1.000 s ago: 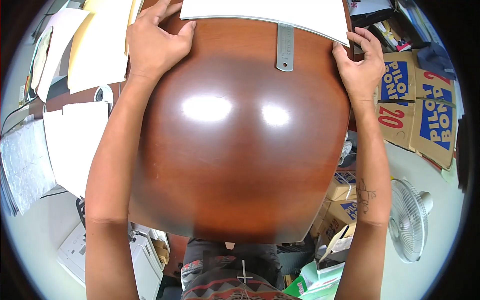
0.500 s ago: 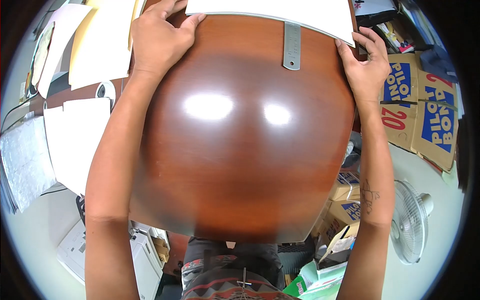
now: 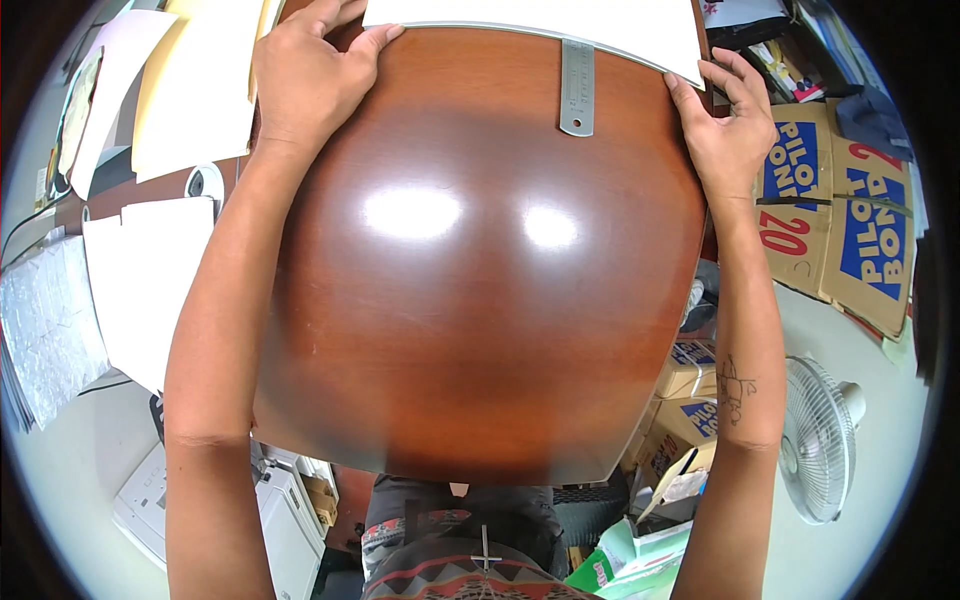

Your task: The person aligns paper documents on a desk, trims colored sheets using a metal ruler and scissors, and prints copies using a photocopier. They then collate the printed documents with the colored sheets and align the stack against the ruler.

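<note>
A white sheet (image 3: 540, 14) lies at the far edge of the brown wooden table (image 3: 480, 330), partly cut off by the top of the view. My left hand (image 3: 318, 75) is at its near left corner, thumb on the edge and fingers spread, the fingertips partly out of view. At the near right corner is my right hand (image 3: 728, 115), its thumb touching the edge and its fingers apart. Between the hands a metal ruler (image 3: 577, 95) sticks out from beneath the sheet toward me.
Yellow folders (image 3: 195, 90) and white papers (image 3: 150, 270) are on the left. Cardboard boxes (image 3: 840, 210) stand at the right, above a fan (image 3: 815, 440). A white machine (image 3: 285, 520) is at the lower left, a green box (image 3: 630, 560) at the lower right.
The view has shifted slightly, so hands, sheet and ruler all appear a little further left and up. The hands keep their places at the sheet's corners.
</note>
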`<state>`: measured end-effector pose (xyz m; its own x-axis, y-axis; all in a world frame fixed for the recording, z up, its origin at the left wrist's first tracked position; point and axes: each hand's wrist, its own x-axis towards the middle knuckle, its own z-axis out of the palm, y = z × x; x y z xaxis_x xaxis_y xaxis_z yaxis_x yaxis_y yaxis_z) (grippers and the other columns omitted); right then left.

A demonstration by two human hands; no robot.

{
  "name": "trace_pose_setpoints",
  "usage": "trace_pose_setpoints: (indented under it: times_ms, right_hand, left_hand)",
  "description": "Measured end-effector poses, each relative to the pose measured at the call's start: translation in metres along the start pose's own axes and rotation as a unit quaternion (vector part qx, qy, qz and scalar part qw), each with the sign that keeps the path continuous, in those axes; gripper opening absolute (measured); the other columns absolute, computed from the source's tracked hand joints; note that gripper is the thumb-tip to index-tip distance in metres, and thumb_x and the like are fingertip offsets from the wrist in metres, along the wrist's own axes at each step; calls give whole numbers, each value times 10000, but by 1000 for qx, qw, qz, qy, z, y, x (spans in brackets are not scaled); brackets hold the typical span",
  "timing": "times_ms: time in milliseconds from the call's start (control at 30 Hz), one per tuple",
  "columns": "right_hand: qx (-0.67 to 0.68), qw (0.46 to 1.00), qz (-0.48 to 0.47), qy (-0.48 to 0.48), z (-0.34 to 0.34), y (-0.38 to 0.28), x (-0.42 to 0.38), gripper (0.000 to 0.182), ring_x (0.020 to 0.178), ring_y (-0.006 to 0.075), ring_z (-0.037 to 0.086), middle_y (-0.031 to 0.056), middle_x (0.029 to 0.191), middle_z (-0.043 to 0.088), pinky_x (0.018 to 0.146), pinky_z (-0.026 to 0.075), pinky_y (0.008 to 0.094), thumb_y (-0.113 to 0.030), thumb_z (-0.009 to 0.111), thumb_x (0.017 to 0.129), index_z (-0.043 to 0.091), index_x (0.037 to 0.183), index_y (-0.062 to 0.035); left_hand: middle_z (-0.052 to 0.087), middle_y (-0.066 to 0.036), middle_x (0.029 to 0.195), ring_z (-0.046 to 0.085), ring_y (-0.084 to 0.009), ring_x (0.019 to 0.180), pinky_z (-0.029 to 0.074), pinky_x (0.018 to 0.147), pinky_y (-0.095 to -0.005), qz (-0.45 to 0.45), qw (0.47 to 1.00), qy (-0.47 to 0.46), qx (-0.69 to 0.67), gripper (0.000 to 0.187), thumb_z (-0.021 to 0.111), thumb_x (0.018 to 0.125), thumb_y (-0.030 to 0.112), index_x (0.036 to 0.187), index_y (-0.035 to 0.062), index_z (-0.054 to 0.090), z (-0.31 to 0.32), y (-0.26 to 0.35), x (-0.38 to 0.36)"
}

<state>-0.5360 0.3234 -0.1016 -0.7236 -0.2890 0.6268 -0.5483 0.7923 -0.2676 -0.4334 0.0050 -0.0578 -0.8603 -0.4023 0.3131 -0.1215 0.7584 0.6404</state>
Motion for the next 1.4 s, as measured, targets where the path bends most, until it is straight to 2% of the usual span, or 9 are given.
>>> trace_pose_setpoints:
  times_ms: [400, 433, 533, 667, 733, 933, 1133, 1233, 1400]
  right_hand:
    - [13, 1000, 4, 1, 1, -1, 0, 314, 995, 185, 661, 58, 1185, 665, 805, 533, 290, -255, 838, 760, 758, 992, -58]
    - [31, 999, 7, 12, 1, -2, 1, 302, 990, 206, 664, 55, 1144, 680, 827, 530, 316, -248, 849, 728, 755, 941, -55]
    - [48, 999, 5, 24, 2, 0, 2, 295, 985, 227, 665, 51, 1109, 693, 846, 528, 340, -244, 861, 694, 751, 889, -51]
    - [36, 999, 28, 22, 1, -5, 1, 310, 992, 225, 662, 47, 1134, 687, 838, 529, 338, -254, 864, 691, 749, 900, -57]
    - [35, 998, 52, 13, -1, -7, 1, 320, 1003, 220, 659, 43, 1146, 683, 835, 529, 335, -262, 866, 690, 750, 912, -63]
    - [28, 999, 14, 31, 1, -1, 1, 313, 1012, 223, 653, 48, 1137, 683, 834, 528, 332, -260, 870, 687, 753, 894, -57]
    - [32, 999, 11, 28, 1, -5, 1, 295, 1005, 220, 655, 51, 1130, 684, 832, 530, 330, -254, 870, 688, 760, 876, -55]
    - [53, 998, 38, 26, 1, -5, 1, 293, 988, 213, 660, 51, 1130, 684, 792, 544, 320, -250, 869, 689, 763, 883, -56]
    - [54, 998, 26, 28, 1, -5, 1, 289, 966, 205, 666, 50, 1130, 682, 733, 557, 306, -244, 865, 694, 766, 893, -59]
  left_hand:
    - [725, -160, 1074, 700, -221, 1023, 511, 949, -298, 45, 999, -1, 12, 524, 782, 783, 71, 1244, -91, 591, 4, -15, 3]
    - [725, -160, 1074, 700, -221, 1023, 511, 949, -298, 45, 999, -1, 14, 524, 782, 783, 71, 1244, -91, 591, 5, -17, 3]
    - [725, -169, 1067, 694, -242, 1036, 501, 973, -325, 53, 999, -7, -9, 536, 794, 769, 101, 1233, -86, 602, 3, -20, 4]
    - [693, -213, 1135, 651, -318, 1111, 459, 1032, -385, 102, 991, 27, 87, 564, 827, 699, 178, 1167, -77, 643, -1, -15, 2]
    - [632, -244, 1248, 586, -352, 1203, 425, 1066, -415, 58, 991, 11, 118, 456, 829, 698, 173, 1078, -41, 695, -2, -12, 1]
    - [526, -251, 1393, 434, -378, 1339, 313, 1138, -473, 73, 989, 22, 130, 294, 851, 680, 184, 924, 46, 761, 3, -22, 3]
    - [537, -199, 1406, 424, -353, 1343, 305, 1143, -473, 27, 992, -9, 124, 260, 835, 708, 175, 951, 97, 784, -2, -4, 1]
    - [543, -192, 1402, 433, -350, 1333, 309, 1141, -470, 56, 992, 2, 109, 245, 827, 721, 174, 959, 129, 792, 3, -20, 3]
    - [561, -187, 1384, 444, -347, 1317, 319, 1133, -466, 34, 995, -12, 92, 240, 830, 722, 169, 957, 135, 793, -1, -6, 2]
